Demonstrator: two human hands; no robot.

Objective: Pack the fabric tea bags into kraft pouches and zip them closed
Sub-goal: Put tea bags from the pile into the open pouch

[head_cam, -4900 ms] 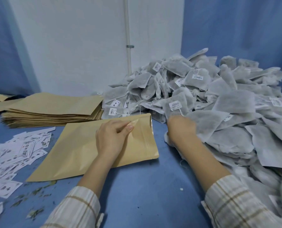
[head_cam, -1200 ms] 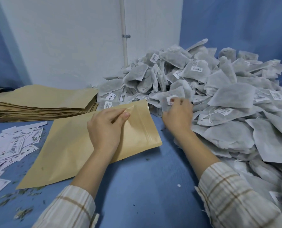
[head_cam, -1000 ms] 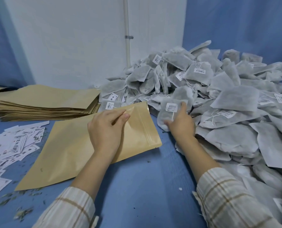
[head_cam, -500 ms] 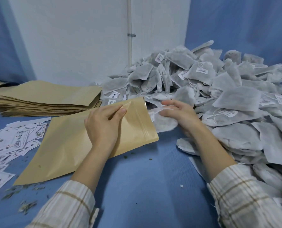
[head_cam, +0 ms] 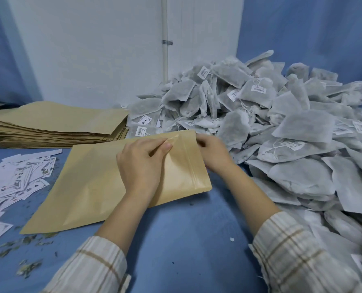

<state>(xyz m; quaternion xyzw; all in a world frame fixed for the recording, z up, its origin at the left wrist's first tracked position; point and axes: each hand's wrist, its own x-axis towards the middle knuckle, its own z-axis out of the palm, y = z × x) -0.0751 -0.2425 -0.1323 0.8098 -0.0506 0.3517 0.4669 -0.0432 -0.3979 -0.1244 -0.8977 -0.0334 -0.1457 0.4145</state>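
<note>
- Right hand (head_cam: 213,154) has come off the tea bag heap (head_cam: 281,132) to the kraft pouch (head_cam: 104,185) mouth; the bag it carried is no longer visible, probably inside.
- Left hand (head_cam: 141,166) pinches the mouth's upper lip, holding it raised.
- Right fingers are curled at the mouth edge; cannot tell what they hold.
- Pouch lies flat on the blue table (head_cam: 186,240), long axis left-right, mouth toward the heap.
- Right hand is nearer the heap, so it would fetch the next bag.
</note>
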